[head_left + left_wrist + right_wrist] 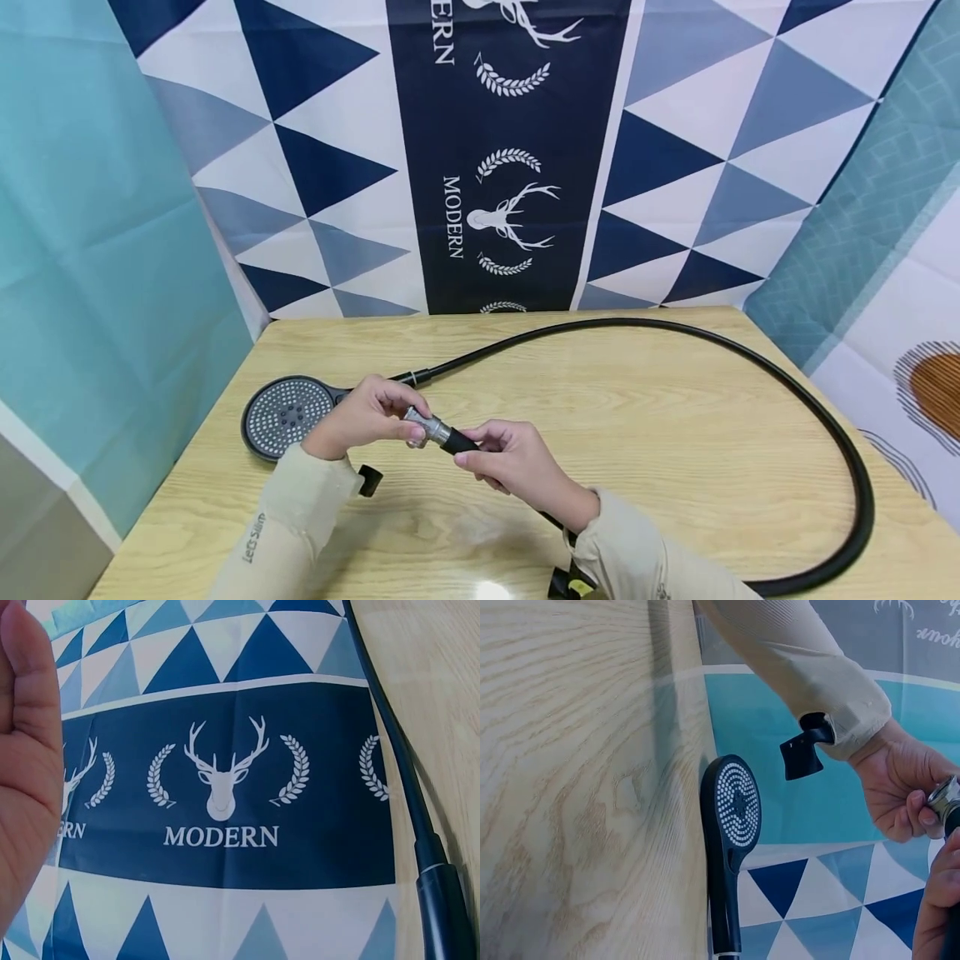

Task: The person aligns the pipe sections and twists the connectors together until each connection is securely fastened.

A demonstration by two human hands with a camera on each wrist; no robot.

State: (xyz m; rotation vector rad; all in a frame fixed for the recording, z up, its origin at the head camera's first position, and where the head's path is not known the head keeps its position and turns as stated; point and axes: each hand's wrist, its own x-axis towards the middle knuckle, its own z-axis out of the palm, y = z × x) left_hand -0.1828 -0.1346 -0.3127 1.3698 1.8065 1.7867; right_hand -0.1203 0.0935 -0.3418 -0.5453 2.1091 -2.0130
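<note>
My left hand pinches a silver metal fitting between thumb and fingers. My right hand grips the black sleeve at the hose end, right below that fitting. Both hands are held over the table, close together. Behind the left hand lies a black handheld shower head, its round spray face turned up. From its handle a long black hose loops round the right side and back towards the right forearm. In the right wrist view the fitting sits at the right edge, between the fingers of both hands.
The wood-grain table carries the hose near its back and right edges. A patterned curtain hangs directly behind it, with a teal sheet on the left. Small black mounts stick out at both sleeves.
</note>
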